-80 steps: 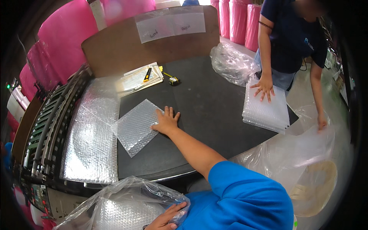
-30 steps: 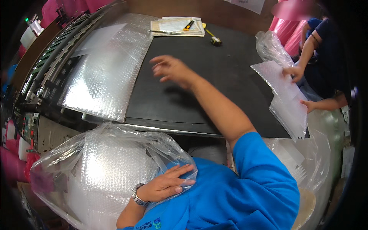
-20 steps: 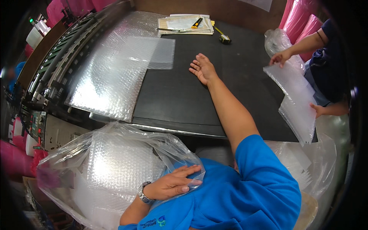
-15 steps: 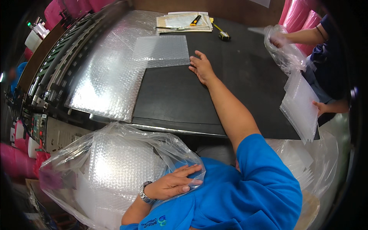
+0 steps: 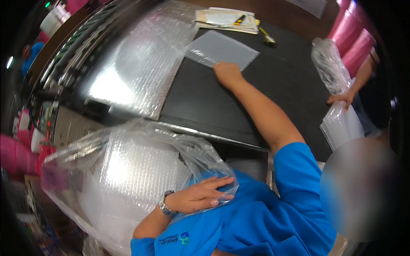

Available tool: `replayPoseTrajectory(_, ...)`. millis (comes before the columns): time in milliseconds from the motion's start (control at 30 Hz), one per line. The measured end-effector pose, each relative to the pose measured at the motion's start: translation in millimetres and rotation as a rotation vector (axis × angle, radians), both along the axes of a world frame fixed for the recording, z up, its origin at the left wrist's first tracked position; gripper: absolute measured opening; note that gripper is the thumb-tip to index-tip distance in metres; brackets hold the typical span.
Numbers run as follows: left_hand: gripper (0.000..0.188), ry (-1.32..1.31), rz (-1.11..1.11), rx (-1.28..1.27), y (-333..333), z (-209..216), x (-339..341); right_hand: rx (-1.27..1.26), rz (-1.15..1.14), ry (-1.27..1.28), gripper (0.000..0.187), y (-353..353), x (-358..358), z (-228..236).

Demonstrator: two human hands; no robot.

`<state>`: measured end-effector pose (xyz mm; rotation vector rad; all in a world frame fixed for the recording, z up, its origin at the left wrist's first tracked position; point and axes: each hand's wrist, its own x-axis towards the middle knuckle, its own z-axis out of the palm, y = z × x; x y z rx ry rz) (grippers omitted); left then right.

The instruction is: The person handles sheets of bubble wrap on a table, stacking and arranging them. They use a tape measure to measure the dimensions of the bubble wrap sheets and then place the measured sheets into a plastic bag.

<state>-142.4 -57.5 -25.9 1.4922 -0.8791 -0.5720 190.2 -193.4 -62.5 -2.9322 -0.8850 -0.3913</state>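
A bubble wrap sheet point(image 5: 224, 48) lies turned at an angle on the black table, its far left corner over the edge of the long bubble wrap point(image 5: 136, 55). My right hand point(image 5: 229, 74) is closed at its near edge, with the fingertips hidden. At my waist, my left hand point(image 5: 200, 197) lies flat with its fingers stretched out, against the rim of a large clear plastic bag point(image 5: 205, 149). Inside that bag sits a stack of bubble wrap pieces point(image 5: 145, 166).
Papers point(image 5: 222, 21) lie at the table's back with a yellow-black cutter point(image 5: 239, 20) and a tape measure point(image 5: 269, 40). A roller machine point(image 5: 68, 59) stands left. At right, a co-worker's hand point(image 5: 344, 100) grips a clear bag over stacked sheets point(image 5: 341, 123); pink rolls point(image 5: 356, 47) stand behind.
My right hand has closed on the bubble wrap sheet, which has turned and shifted right. The co-worker's bag now reaches down over the stacked sheets. My left hand keeps its place on the bag.
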Motion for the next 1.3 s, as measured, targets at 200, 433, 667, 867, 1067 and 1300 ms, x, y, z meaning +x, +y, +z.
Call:
replayPoseTrajectory(200, 0.037, 0.006, -0.012, -0.019, -2.9, -4.4, 0.5, 0.996, 0.317, 0.125, 0.023, 18.5, -45.7, 69.8)
replayPoseTrajectory(433, 0.035, -0.013, 0.032, -0.037, -1.0, -4.3, -5.8, 1.714, 0.863, 1.053, 0.024, 94.7, -178.1, 149.1)
replayPoseTrajectory(667, 0.034, 0.006, 0.064, -0.045, 1.1, 0.8, -10.4, 0.6, 0.843, 0.772, 0.036, 152.4, -222.6, 35.0)
replayPoseTrajectory(867, 0.035, 0.016, 0.089, -0.106, 2.3, -1.7, -11.6, 0.26, 0.935, 0.431, 0.053, 149.6, -224.2, 17.9)
replayPoseTrajectory(1067, 0.036, -0.015, 0.095, -0.087, 2.6, -1.2, -12.1, 0.151, 0.644, -0.178, 0.048, 143.3, -186.2, 1.7)
replayPoseTrajectory(1300, 0.042, -0.138, 0.397, 0.033, 17.3, 6.0, -10.3, 0.325, 0.554, 0.21, 0.008, 138.5, -159.0, 21.4)
